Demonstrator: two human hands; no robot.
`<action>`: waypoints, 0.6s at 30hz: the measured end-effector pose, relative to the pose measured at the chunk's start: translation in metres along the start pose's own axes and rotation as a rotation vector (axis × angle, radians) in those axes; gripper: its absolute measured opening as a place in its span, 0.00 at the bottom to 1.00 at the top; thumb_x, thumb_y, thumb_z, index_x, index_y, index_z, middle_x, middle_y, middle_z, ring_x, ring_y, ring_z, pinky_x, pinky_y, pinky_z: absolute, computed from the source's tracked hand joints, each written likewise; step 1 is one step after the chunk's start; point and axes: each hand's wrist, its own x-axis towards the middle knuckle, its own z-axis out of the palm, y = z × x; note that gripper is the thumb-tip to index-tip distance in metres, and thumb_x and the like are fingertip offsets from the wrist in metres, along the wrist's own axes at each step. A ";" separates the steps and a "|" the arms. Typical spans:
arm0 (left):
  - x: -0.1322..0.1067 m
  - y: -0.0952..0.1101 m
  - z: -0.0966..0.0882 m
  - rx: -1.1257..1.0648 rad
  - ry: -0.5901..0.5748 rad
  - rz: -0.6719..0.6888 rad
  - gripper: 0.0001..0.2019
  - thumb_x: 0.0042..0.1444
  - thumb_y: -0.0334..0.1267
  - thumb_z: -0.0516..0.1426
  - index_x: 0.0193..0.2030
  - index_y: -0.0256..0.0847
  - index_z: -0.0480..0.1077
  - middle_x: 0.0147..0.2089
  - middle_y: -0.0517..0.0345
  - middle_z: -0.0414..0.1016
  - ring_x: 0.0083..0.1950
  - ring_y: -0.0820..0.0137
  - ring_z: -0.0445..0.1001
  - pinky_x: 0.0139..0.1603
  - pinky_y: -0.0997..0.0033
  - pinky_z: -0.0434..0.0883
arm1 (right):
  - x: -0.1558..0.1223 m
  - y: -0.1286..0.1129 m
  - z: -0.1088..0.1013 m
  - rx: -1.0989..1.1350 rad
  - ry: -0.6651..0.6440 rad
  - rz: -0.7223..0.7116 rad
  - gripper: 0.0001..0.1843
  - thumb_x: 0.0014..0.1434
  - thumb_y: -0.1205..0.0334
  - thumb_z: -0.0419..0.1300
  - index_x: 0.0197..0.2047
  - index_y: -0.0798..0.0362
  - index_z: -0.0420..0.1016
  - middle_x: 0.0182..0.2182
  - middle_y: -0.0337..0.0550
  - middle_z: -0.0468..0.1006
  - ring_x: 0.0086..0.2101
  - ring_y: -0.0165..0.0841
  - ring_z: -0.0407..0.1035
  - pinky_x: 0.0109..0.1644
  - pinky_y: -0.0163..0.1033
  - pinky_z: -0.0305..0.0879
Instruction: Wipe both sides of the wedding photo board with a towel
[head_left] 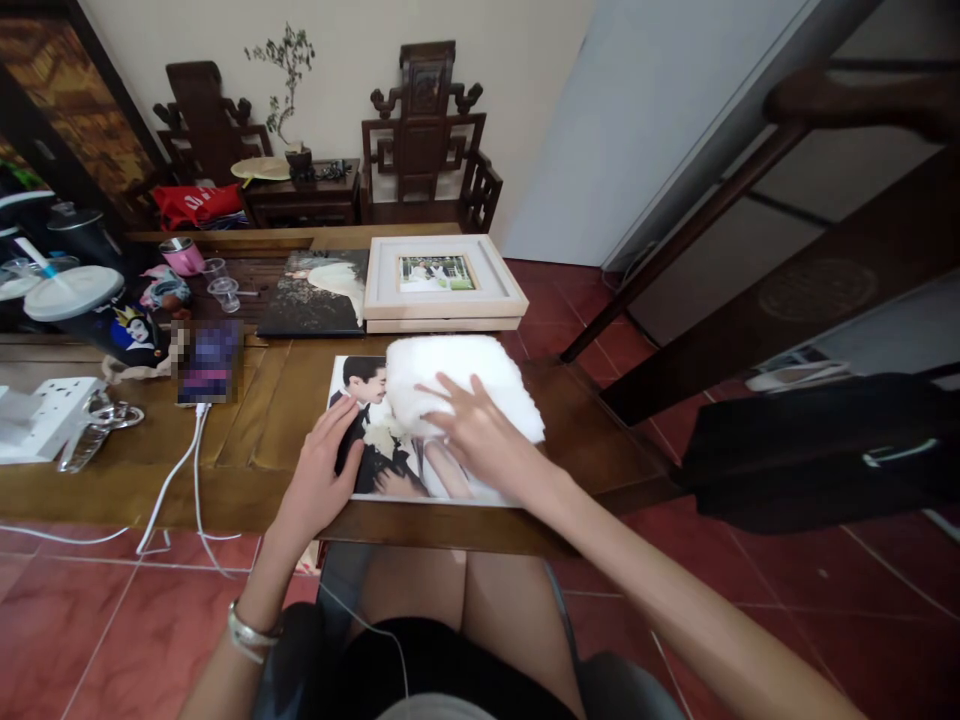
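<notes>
**Head view: soft cloth pressed flat on a smooth photo print**

The white cloth [465, 375] is spread over the upper right of the photo print [397, 460], which lies flat at the near edge of the wooden table [285, 400]. The cloth is held down by the right hand [480, 425], fingers spread and flat. It is judged light, soft and limp, best gathered from above. The print seems thin, stiff and slippery, easily marked, and better taken by its edges. It is steadied at its left edge by the left hand [322, 470], fingers close together, nothing pinched. A framed picture [442, 275] and a dark print [319, 290] are laid just beyond.
</notes>
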 end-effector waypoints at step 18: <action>0.000 -0.008 0.003 0.017 0.034 0.051 0.21 0.65 0.34 0.49 0.63 0.38 0.64 0.66 0.42 0.64 0.69 0.59 0.60 0.67 0.47 0.60 | 0.015 -0.013 -0.007 0.139 -0.065 0.074 0.23 0.54 0.78 0.54 0.51 0.55 0.75 0.58 0.54 0.71 0.64 0.52 0.52 0.64 0.68 0.48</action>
